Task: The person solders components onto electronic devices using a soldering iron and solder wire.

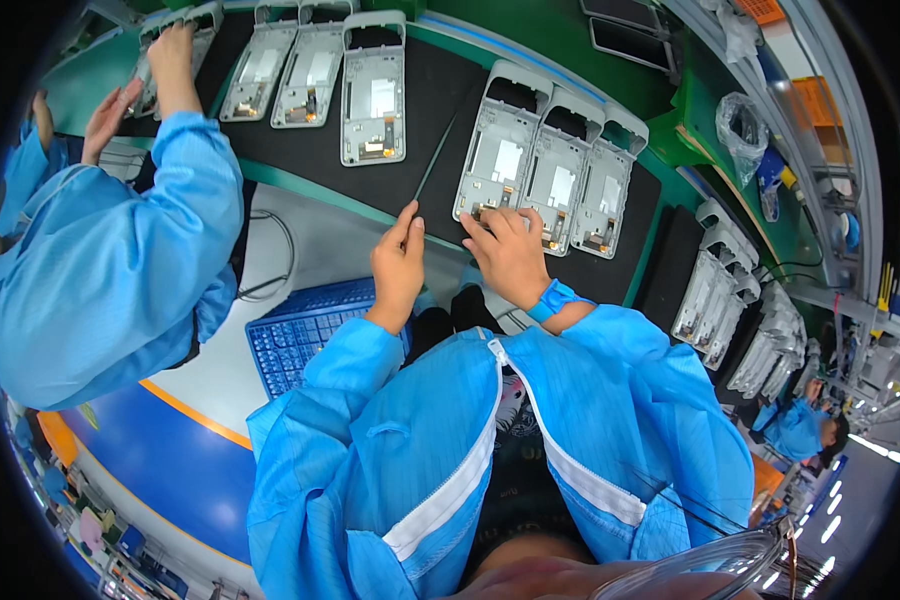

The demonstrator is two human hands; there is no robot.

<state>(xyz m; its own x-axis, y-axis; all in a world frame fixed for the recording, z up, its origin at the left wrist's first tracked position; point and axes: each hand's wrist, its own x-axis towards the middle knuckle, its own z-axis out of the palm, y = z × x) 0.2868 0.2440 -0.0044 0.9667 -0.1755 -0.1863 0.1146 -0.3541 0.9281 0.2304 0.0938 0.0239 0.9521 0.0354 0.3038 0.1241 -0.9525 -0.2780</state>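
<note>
My left hand (pixel 398 268) is closed around the near end of a thin dark rod-like tool (pixel 437 158), which slants away over the black mat. In front of my right hand (pixel 510 258) stand three grey device housings in a row, each with an open frame at its far end. Its fingers are spread over the near end of the leftmost housing (pixel 498 150), touching its lower edge. Beside that one lie the middle housing (pixel 553 175) and the right housing (pixel 602 195). Small copper-coloured parts show near their lower ends.
Another grey housing (pixel 374 105) lies left of the tool, with more beyond it. At the left, a co-worker in a blue sleeve (pixel 120 260) handles housings. More housings (pixel 715 285) stack at the right. A blue plastic crate (pixel 305 335) sits below the bench edge.
</note>
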